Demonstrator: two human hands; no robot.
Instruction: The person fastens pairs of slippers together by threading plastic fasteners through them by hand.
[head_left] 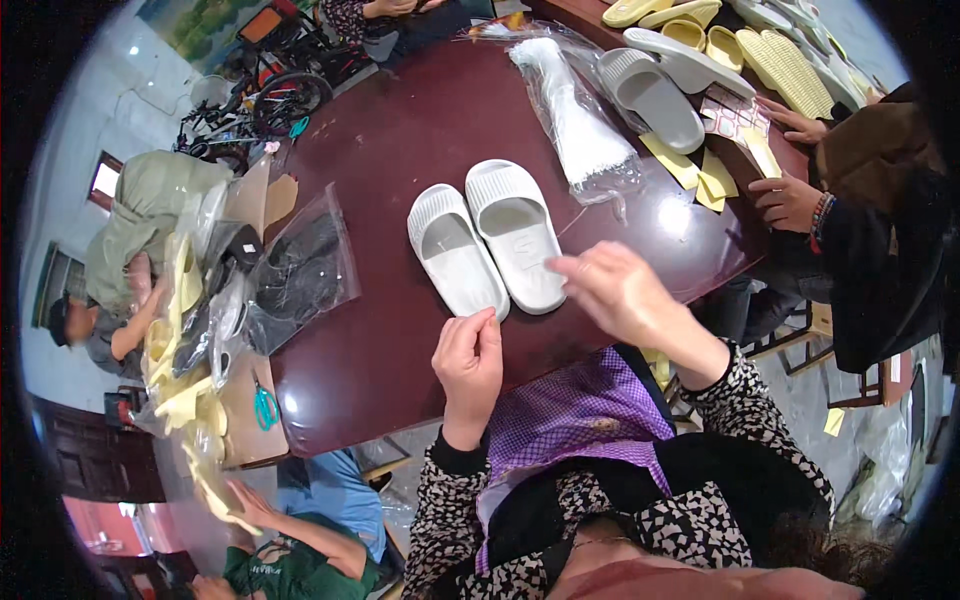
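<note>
A pair of light grey slide slippers lies side by side on the dark red table, with ribbed straps at the far end and heels toward me. My left hand is at the heel of the left slipper, thumb and forefinger pinched together. Whatever may be between those fingertips is too small to make out. Beside the heel of the right slipper is my right hand, its fingers bent and smeared by motion. Whether it holds anything does not show.
A plastic-wrapped white bundle lies beyond the slippers, near a darker grey slipper and yellow pieces. Yellow and grey slippers pile up at the far right, by a co-worker's hands. Clear bags and teal scissors are left.
</note>
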